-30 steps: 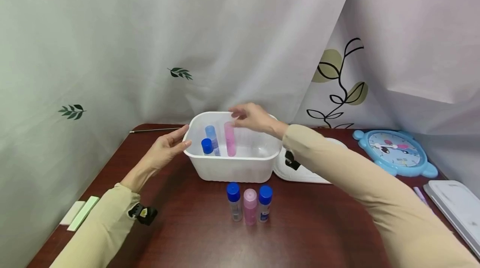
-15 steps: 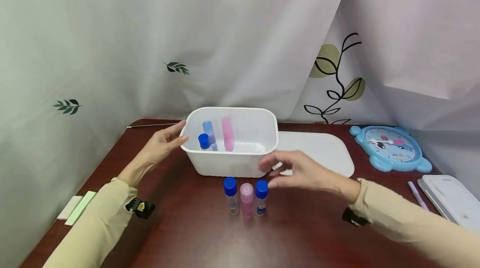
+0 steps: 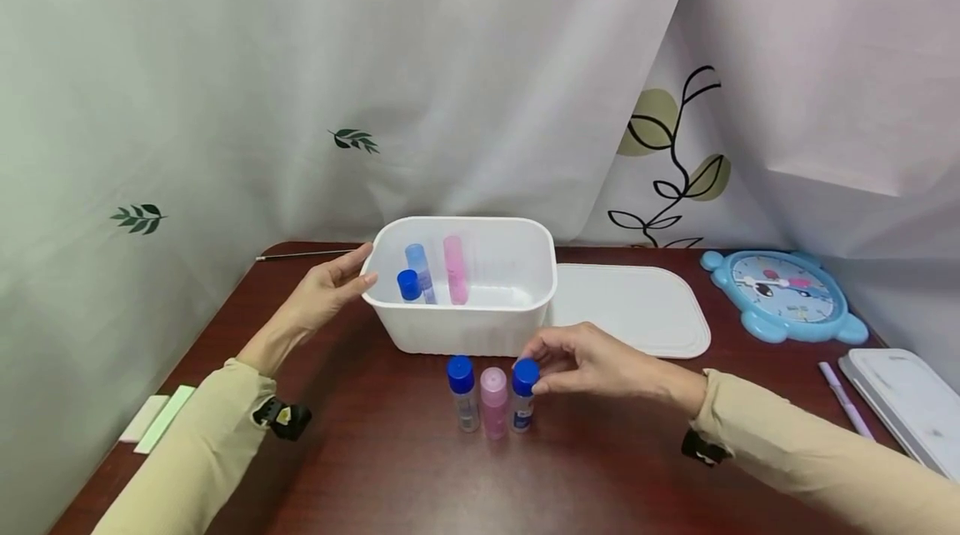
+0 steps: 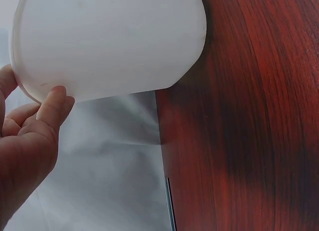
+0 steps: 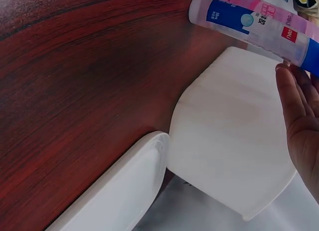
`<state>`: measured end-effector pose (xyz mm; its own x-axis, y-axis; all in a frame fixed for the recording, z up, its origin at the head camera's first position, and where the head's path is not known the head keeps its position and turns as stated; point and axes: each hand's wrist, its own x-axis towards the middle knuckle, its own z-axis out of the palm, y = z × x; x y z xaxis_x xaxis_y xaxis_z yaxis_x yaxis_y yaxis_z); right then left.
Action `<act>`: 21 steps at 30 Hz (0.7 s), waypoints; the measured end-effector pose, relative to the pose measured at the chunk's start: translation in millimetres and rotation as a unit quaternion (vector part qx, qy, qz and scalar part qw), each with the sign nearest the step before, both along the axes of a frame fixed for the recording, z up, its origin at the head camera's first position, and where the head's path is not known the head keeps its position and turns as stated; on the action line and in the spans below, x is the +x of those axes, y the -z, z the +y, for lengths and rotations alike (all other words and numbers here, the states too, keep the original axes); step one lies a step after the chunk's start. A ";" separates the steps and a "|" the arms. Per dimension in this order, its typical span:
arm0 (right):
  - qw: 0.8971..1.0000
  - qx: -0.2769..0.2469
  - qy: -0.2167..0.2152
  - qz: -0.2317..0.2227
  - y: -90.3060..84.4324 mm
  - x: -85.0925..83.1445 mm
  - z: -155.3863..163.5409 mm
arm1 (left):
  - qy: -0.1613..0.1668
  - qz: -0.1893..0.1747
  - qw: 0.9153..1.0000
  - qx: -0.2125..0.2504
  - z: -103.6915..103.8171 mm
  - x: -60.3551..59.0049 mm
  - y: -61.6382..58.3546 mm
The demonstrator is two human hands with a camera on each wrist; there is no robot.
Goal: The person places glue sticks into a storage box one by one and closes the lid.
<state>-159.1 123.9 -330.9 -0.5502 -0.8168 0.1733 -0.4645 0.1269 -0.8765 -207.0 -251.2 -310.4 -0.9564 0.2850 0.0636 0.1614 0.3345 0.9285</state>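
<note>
My right hand [image 3: 592, 362] pinches the dark blue cap of a clear glue stick [image 3: 522, 410]. This glue stick stands at the right end of a row, with a pink glue stick [image 3: 494, 414] in the middle and another blue-capped glue stick [image 3: 465, 406] at the left. Behind them is a white plastic box [image 3: 457, 331], its left rim held between the thumb and fingers of my left hand [image 3: 327, 289]. Inside the box are a pink glue stick [image 3: 455, 272], a light blue one [image 3: 418, 262] and one with a dark blue cap [image 3: 408, 283].
A white lid [image 3: 637, 310] lies right of the box. Farther right are a blue clock [image 3: 787, 293], a purple pen [image 3: 846, 402] and a white case [image 3: 907, 410]. Two pale blocks [image 3: 153, 420] lie at the left edge, and a thin rod [image 3: 307, 253] at the back.
My right hand has left the pink glue stick in the box, come forward and down to the right, and taken hold of the right-hand glue stick's cap. The left hand stays on the rim.
</note>
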 end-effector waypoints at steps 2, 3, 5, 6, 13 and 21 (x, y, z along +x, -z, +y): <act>1.000 0.003 0.003 -0.009 -0.6 -0.3 0.4 | -0.001 -0.005 1.000 -0.003 0.2 0.3 0.0; 1.000 0.004 0.005 -0.012 -1.1 -0.6 0.8 | -0.002 -0.005 1.000 -0.004 0.4 0.3 0.1; 1.000 0.003 0.009 -0.012 -3.6 -1.7 2.3 | -0.003 -0.007 1.000 -0.004 0.9 0.7 0.4; 1.000 0.002 0.011 -0.010 -5.8 -2.8 3.5 | -0.003 -0.007 1.000 -0.004 1.1 0.7 0.5; 0.997 -0.029 0.060 0.045 -60.0 -16.4 14.6 | -0.004 -0.004 1.000 -0.009 -0.2 -1.2 1.4; 0.979 -0.137 0.145 0.052 -113.4 -50.5 -4.1 | -0.006 -0.002 1.000 -0.010 0.1 0.6 -1.0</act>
<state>-209.6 119.9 -217.5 -0.7201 -0.5438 0.4310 -0.5324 0.0346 -0.8458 -206.4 -251.1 -309.4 -0.9599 0.2748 0.0546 0.1538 0.3542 0.9224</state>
